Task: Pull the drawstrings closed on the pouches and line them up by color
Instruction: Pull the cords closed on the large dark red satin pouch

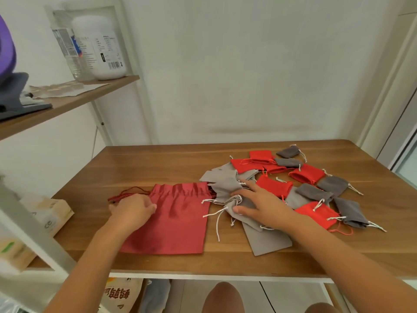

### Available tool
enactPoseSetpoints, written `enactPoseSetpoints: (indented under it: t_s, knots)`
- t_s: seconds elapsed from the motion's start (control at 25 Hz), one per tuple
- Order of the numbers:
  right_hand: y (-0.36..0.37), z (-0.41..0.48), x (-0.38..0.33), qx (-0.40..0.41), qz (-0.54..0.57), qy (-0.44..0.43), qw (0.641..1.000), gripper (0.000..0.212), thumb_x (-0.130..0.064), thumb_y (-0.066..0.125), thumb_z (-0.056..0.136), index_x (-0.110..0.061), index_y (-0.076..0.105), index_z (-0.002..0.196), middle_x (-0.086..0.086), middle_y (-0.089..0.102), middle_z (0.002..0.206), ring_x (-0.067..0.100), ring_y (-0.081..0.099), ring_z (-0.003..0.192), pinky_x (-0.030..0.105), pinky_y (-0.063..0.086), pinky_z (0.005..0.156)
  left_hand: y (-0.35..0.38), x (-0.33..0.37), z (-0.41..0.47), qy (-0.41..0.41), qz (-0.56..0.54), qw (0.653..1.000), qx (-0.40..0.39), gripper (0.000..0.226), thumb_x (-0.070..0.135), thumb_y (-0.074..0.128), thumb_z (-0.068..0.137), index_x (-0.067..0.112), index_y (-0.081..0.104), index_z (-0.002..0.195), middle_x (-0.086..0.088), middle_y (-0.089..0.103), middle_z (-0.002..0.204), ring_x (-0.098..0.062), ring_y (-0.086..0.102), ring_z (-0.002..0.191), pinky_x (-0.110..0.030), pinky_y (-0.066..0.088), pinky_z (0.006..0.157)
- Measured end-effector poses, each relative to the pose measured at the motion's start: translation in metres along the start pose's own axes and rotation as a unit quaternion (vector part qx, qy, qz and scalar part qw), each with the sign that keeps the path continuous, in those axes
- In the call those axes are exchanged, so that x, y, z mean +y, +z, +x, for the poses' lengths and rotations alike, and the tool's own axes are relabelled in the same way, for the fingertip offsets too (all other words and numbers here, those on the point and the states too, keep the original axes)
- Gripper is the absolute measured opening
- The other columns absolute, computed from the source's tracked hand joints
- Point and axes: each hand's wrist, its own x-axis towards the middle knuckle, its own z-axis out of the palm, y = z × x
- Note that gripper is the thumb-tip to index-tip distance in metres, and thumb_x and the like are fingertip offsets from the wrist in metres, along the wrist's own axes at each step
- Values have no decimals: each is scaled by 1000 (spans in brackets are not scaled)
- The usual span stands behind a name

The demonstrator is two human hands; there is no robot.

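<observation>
Crowding the spread right grip (259,205), a grey-and-red pouch heap (312,192); left grip (133,210) pinching the crimson pouch (178,219).

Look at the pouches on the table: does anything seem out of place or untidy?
Yes. The small red and grey pouches lie in a mixed, overlapping heap on the right of the table, colours jumbled, white cords straggling. The large dark red pouch lies flat apart at the left, its cord trailing sideways.

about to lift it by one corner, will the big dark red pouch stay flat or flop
Likely floppy: the big dark red pouch lies flat and creased near its gathered top. Probably light, since it looks empty. Its cord trails loose and may snag.
</observation>
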Motion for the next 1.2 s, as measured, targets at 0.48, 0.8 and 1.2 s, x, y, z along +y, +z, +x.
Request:
enactPoseSetpoints:
  t_s: [0.48, 0.8, 1.2]
  knots:
    - [-14, -2, 5, -45, 43, 38, 997, 49, -54, 63, 83, -42, 51, 129, -7, 25, 151, 17, 40, 131, 31, 37, 104, -41, 51, -3, -104, -601, 792, -26, 13, 4, 61, 88, 9, 62, 100, -11, 64, 89, -17, 57, 74, -28, 45, 67]
    - [-37, -3, -12, -25, 89, 57, 994, 48, -50, 65, 83, -47, 51, 129, -4, 6, 160, 17, 20, 144, 34, 26, 112, -140, 96, -1, 57, -794, 605, 32, 14, 9, 57, 91, 10, 65, 103, -5, 72, 94, -17, 68, 88, -32, 54, 78]
    - [-130, -3, -43, 20, 705, 138, 695, 67, -59, 45, 89, -2, 61, 120, 13, 67, 119, 24, 62, 113, 35, 45, 101, -159, 182, -22, 191, -727, 647, -128, 22, 4, 53, 90, 6, 64, 108, -5, 74, 92, -17, 72, 80, -28, 59, 71]
